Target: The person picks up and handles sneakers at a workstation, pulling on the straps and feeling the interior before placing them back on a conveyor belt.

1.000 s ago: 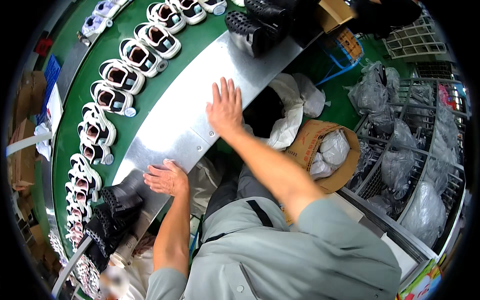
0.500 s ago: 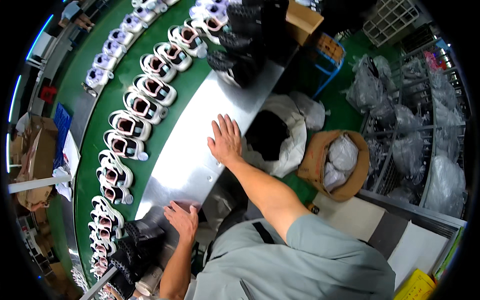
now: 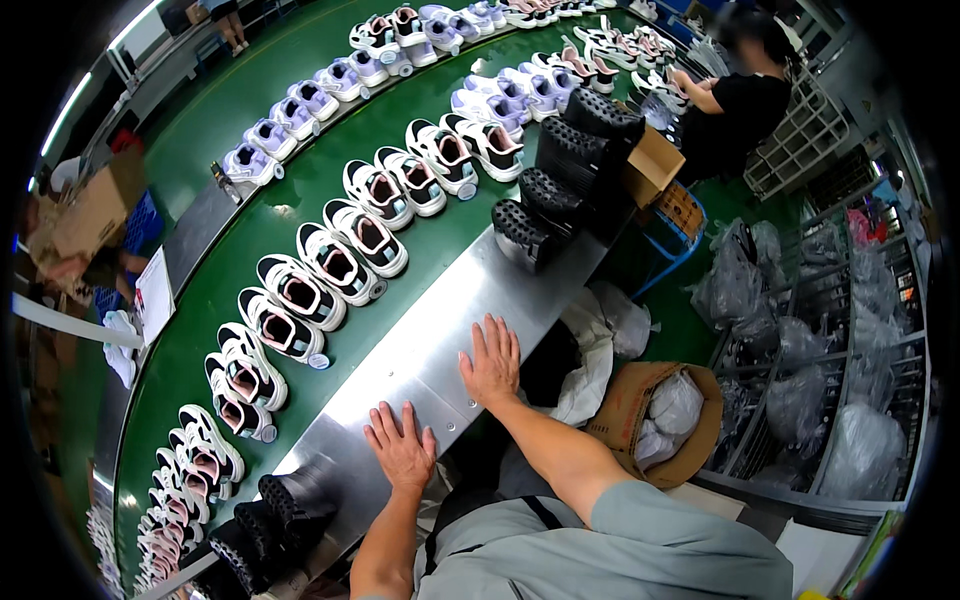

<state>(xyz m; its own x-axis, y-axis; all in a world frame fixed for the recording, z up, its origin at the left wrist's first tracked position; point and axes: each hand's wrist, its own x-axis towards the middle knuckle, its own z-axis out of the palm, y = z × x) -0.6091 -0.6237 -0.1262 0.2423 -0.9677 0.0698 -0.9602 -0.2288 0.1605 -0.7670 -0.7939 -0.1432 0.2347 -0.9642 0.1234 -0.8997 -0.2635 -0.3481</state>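
The left hand (image 3: 403, 447) and right hand (image 3: 490, 362), fingers loosely spread and empty, rested on the slick metal surface (image 3: 430, 345), beside the green belt (image 3: 215, 290) carrying black-and-white shoes (image 3: 283, 323), judged light, soft-topped and best gripped at the heel.

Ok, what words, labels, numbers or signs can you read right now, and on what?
None is clear enough to quote.
Cardboard box: marks on its side, too blurred.
Round tags at the black-and-white shoes: too small.
White sheet at the left: any writing too small.
Metal ledge: no lettering visible.
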